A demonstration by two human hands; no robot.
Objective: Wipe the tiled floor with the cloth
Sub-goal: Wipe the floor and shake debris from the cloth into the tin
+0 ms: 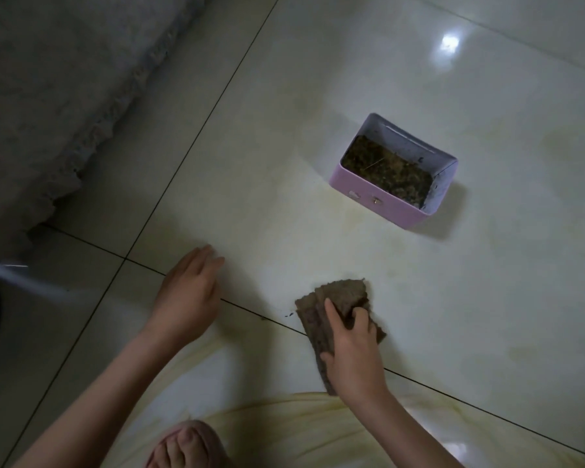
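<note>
My right hand (353, 346) is closed over the cloth (338, 298), fingers curled across the top of it and thumb hooked along its near-left edge. This lets me bear down and drag it without it sliding out from under my palm. The cloth is brown and folded into a thick pad. It lies flat on the floor (487, 298) under my hand, with its loose end sticking out ahead of my fingertips and its back corner under my wrist. It sits right across a dark grout line (250, 310), so the wipe looks well under way rather than finished.

Just left of the cloth, on that same line, are a few dark specks (288, 315), which I judge still need a pass. Yellowish streaks show on the tile ahead of my grip and to its right.

Further left, my left hand (186, 292) is spread with the fingers straight and holds nothing. It is low over the tile, probably to steady me, though I cannot tell if it touches.

Well ahead of the cloth and a little right stands a pink box (379, 204), open at the top, with dark crumbly stuff (385, 170) in the bottom. It seems set clear of the wiping path.

Behind my grip are my pale yellow garment (284, 430) and my foot (183, 447) in a pink slipper. Far off to the left hangs a grey frilled cover (48, 96).
</note>
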